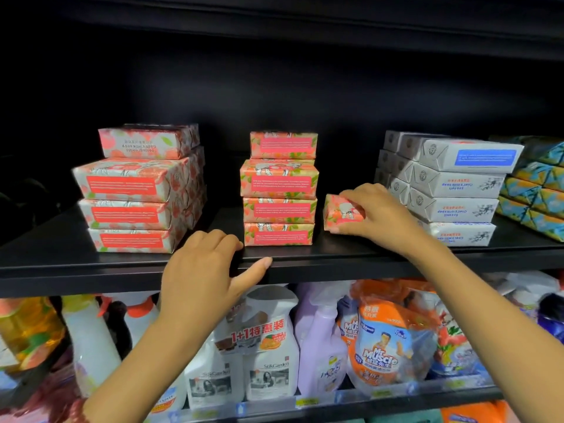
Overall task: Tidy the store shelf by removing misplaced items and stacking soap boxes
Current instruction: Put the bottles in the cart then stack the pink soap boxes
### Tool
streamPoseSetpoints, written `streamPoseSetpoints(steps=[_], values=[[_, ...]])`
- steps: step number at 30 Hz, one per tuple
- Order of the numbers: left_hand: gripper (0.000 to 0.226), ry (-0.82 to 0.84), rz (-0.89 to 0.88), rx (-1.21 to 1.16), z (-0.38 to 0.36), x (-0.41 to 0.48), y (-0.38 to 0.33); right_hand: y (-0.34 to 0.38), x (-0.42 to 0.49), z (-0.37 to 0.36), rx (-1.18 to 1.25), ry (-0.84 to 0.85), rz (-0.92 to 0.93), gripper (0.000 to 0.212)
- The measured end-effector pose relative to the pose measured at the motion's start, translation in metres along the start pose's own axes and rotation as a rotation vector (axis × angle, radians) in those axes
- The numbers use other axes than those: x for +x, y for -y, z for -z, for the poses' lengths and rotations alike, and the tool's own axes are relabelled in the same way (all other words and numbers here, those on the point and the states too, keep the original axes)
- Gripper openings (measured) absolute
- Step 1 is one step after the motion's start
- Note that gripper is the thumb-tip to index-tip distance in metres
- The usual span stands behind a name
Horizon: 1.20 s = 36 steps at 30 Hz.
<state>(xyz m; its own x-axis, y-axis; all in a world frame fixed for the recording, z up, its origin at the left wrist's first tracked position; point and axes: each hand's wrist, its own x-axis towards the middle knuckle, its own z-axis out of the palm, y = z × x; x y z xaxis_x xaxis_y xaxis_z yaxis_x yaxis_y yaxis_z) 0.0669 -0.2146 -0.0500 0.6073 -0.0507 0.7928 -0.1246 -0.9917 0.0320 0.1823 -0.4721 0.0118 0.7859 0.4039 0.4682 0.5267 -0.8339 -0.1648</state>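
Observation:
On the black shelf (pixel 305 254) stand two stacks of pink floral soap boxes, a wide one at the left (pixel 137 190) and a narrower one in the middle (pixel 279 190). Right of the middle stack a single pink soap box (pixel 337 213) stands on the shelf. My right hand (pixel 375 212) grips it from the right, fingers curled over its top and thumb under its front corner. My left hand (pixel 204 270) rests on the shelf's front edge between the two stacks, fingers bent on the board, thumb stretched right, holding nothing.
White soap boxes with blue print (pixel 451 187) are stacked at the right, with blue-and-yellow patterned boxes (pixel 540 190) beyond them. The shelf below holds spray bottles (pixel 271 346), a purple bottle (pixel 320 340) and an orange cleaner refill pouch (pixel 384 340).

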Motion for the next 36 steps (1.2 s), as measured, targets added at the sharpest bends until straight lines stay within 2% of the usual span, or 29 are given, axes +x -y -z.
streamPoseSetpoints(steps=[3, 6, 8, 12, 18, 23, 28, 36], values=[[0.066, -0.004, -0.012, 0.006, -0.002, 0.001, 0.001, 0.006, -0.008, 0.001, 0.093, -0.364, -0.027, 0.066], [0.065, -0.016, -0.021, 0.01, -0.003, 0.001, 0.001, 0.026, -0.006, 0.03, 0.258, -0.532, -0.003, 0.074], [0.064, -0.025, -0.02, 0.01, -0.003, 0.001, 0.001, 0.048, -0.003, 0.054, 0.326, -0.527, 0.071, 0.071], [0.072, -0.031, -0.02, 0.013, -0.004, 0.001, 0.002, 0.096, 0.009, 0.077, 0.289, -0.365, 0.236, 0.055], [0.063, -0.046, -0.03, 0.016, -0.005, 0.001, 0.002, 0.127, 0.028, 0.062, 0.219, -0.21, 0.224, 0.052], [0.069, -0.055, -0.04, 0.019, -0.007, 0.0, 0.003, 0.11, 0.025, 0.057, 0.282, -0.284, 0.234, 0.05], [0.063, -0.062, -0.045, 0.025, -0.009, 0.0, 0.003, 0.09, 0.013, 0.045, 0.345, -0.404, 0.268, 0.049], [0.074, -0.052, -0.054, 0.019, -0.007, -0.001, 0.003, 0.098, 0.02, 0.039, 0.266, -0.375, 0.255, 0.051]])
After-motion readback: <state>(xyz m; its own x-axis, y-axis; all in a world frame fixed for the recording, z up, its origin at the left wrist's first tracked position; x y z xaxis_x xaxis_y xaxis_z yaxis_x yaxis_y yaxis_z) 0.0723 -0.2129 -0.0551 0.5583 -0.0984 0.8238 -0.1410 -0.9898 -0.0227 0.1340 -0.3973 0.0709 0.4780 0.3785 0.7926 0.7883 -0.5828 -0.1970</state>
